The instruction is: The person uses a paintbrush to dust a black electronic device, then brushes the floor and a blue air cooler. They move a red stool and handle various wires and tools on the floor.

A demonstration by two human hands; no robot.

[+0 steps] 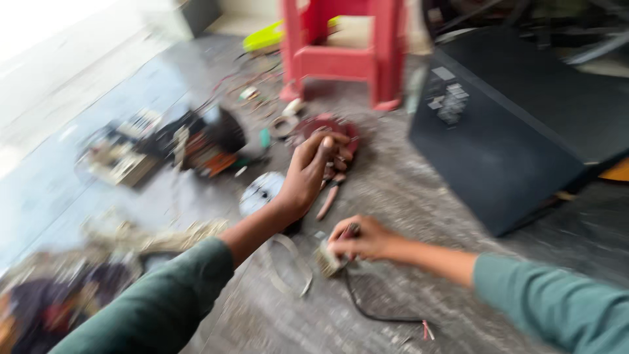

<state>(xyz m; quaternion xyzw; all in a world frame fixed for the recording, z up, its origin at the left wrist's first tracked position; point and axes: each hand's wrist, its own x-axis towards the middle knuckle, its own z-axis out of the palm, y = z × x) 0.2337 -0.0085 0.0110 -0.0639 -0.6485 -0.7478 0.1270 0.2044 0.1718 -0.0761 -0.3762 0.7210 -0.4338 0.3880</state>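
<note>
Frame is motion-blurred, fine detail unreliable; left hand (pixel 313 172) reaches forward, fingers (pixel 325 145) curled down onto a round dark-red part (pixel 327 124) on the grey floor (pixel 419 196); whether they actually grip it or just rest on it, cannot tell; just under those fingers lies a red-handled tool (pixel 329 196), touching or nearly so, blur hides which; a round white disc (pixel 260 191) sits just beside the left wrist.

Right hand (pixel 362 238) is low and nearer the body, fingers closed narrow around a small pale block component (pixel 327 258); a black cable (pixel 367 308) runs from the block away below the fingers, ending in red and white wire tips; a pale flat strip (pixel 288 262) loops just beside the block.

Well beyond the left fingers: red plastic stool (pixel 344 52); off past the right hand: large black panel (pixel 511 131); out past the left arm's side: heap of circuit boards and parts (pixel 164 144).
</note>
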